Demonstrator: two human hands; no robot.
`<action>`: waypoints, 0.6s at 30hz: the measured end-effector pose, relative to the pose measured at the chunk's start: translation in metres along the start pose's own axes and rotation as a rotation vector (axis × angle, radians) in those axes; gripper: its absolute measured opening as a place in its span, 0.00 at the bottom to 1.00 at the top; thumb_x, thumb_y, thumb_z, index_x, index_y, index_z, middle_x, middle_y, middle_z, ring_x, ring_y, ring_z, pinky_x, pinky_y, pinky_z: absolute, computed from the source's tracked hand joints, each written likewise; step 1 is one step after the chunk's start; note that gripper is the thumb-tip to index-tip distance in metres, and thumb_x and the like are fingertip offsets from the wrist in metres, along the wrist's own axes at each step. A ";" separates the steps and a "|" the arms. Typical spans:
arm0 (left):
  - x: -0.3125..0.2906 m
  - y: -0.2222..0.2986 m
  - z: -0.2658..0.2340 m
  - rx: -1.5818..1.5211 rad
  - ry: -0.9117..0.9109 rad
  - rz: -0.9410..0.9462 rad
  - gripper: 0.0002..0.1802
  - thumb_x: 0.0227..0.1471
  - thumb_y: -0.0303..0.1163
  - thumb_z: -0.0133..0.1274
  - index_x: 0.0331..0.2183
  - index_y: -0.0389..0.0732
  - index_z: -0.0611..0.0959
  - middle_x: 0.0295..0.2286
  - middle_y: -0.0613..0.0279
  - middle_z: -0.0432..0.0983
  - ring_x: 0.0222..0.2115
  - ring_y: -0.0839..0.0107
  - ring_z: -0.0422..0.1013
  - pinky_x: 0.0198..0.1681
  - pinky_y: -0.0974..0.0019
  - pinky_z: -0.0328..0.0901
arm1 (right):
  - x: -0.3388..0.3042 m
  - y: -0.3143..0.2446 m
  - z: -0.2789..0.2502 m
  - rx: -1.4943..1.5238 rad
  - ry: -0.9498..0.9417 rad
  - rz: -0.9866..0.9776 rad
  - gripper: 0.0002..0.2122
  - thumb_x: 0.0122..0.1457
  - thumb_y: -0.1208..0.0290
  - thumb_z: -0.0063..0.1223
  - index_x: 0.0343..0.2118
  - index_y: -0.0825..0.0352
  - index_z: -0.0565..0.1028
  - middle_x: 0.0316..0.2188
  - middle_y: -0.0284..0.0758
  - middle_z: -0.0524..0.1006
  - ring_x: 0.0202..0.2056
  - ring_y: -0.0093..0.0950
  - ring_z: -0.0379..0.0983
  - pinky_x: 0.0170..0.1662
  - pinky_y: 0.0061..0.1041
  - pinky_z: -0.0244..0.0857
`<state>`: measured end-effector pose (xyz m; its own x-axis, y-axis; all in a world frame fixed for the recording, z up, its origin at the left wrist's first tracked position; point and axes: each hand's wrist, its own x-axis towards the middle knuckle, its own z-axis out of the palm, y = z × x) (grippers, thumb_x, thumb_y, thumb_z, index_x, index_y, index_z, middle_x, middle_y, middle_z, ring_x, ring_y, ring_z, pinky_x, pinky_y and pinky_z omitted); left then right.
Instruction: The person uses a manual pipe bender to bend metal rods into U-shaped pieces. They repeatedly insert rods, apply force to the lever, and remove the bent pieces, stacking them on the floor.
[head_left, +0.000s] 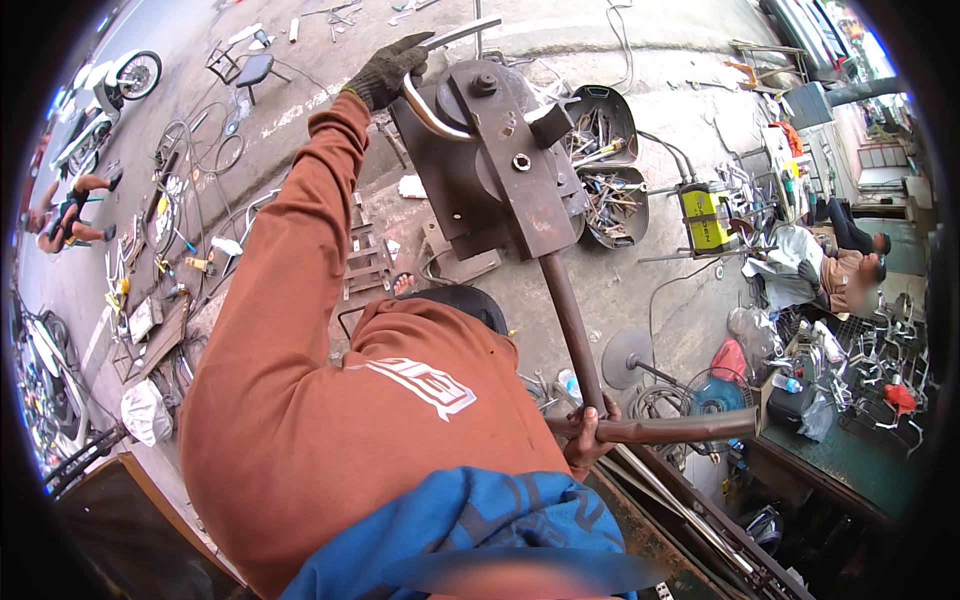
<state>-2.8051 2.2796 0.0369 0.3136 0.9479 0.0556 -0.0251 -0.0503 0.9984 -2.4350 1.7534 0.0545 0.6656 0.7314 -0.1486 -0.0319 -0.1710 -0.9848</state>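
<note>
My left hand (392,72), in a dark knitted glove, is closed on a bright metal tube (432,115). The tube curves against the round die of a brown steel tube bender (500,150), and a straight length of metal sticks out past the glove. From the bender a long brown lever (567,315) runs down to a thick crossbar (690,428), forming a T. My bare right hand (590,435) is wrapped around the crossbar handle close to the joint. The arm behind that hand is mostly hidden by my body.
Two black bins (612,205) of loose metal parts stand right of the bender. Beyond them is a yellow-green welding machine (705,215) with cables. A seated co-worker (850,280) is at the far right, beside a table (830,465) of bent metal pieces. Tools and scrap litter the left ground.
</note>
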 end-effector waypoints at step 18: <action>-0.036 0.009 -0.002 -0.452 0.044 -0.210 0.23 0.60 0.34 0.47 0.55 0.40 0.68 0.26 0.64 0.69 0.26 0.72 0.67 0.33 0.65 0.67 | -0.015 0.002 0.036 -0.090 0.334 -0.040 0.20 0.59 0.71 0.51 0.53 0.73 0.65 0.29 0.36 0.73 0.24 0.21 0.66 0.30 0.21 0.64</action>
<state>-2.8184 2.2455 0.0439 0.3162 0.9357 -0.1563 -0.3778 0.2753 0.8840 -2.4719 1.7656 0.0514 0.8728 0.4847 -0.0572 0.0554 -0.2147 -0.9751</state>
